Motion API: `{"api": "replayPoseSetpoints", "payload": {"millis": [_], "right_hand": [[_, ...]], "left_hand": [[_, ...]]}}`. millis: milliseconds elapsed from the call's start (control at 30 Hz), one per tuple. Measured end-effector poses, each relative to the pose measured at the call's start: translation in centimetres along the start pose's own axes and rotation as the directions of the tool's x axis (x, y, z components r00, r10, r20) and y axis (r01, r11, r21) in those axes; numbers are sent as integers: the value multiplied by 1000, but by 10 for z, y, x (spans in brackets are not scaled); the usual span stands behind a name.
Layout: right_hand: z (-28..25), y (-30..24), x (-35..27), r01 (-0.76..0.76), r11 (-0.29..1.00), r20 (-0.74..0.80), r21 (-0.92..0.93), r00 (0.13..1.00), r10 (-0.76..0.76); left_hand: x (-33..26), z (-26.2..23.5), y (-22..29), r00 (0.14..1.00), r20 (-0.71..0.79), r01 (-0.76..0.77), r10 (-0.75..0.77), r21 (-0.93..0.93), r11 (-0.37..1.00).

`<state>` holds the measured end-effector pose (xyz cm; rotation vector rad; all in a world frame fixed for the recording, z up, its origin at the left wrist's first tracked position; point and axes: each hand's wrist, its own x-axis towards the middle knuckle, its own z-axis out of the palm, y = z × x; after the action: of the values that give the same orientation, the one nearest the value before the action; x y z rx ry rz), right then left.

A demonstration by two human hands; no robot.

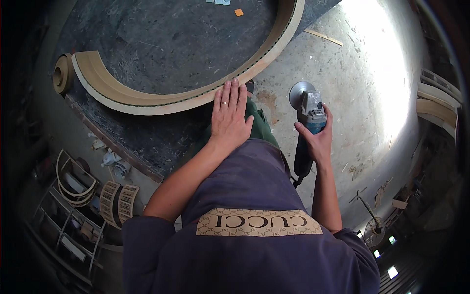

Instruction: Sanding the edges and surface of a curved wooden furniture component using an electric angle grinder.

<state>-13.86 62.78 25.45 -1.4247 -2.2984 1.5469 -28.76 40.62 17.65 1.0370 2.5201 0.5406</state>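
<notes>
A curved wooden piece [147,107], pale on its outer edge with a dark beaded line along it, lies on a dark worktable [161,44]. My left hand [230,112] rests flat on its near edge, fingers stretched out and a ring on one of them. Off to the right, beyond the table, my right hand [318,139] is wrapped round an angle grinder [312,110], grey and blue with a black rear handle. The grinder's round disc [297,93] points away from me and is apart from the wood. Its cord hangs below the handle.
A round wooden piece [62,73] stands by the curved piece's left end. An orange square [239,12] lies on the table. Curved wooden parts [438,110] stand at the far right, and a metal rack [68,230] at the lower left. A wooden strip [323,37] lies on the floor.
</notes>
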Motion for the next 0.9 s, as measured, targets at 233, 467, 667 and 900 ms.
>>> {"api": "replayPoseSetpoints", "payload": {"millis": [233, 467, 667, 900], "right_hand": [[7, -6, -7, 15, 1000, 7, -6, 1000, -15], [22, -12, -22, 49, 998, 39, -43, 998, -47], [36, -19, -40, 50, 998, 53, -47, 997, -47], [47, -26, -63, 57, 995, 49, -81, 997, -53]], "left_hand": [[-16, -8, -8, 997, -2, 80, -80, -30, 996], [-43, -21, -32, 992, -15, 129, -129, 15, 991], [-67, -28, -65, 960, -141, 251, -243, 38, 967], [-81, -29, -83, 965, -185, 205, -184, 102, 973]]}}
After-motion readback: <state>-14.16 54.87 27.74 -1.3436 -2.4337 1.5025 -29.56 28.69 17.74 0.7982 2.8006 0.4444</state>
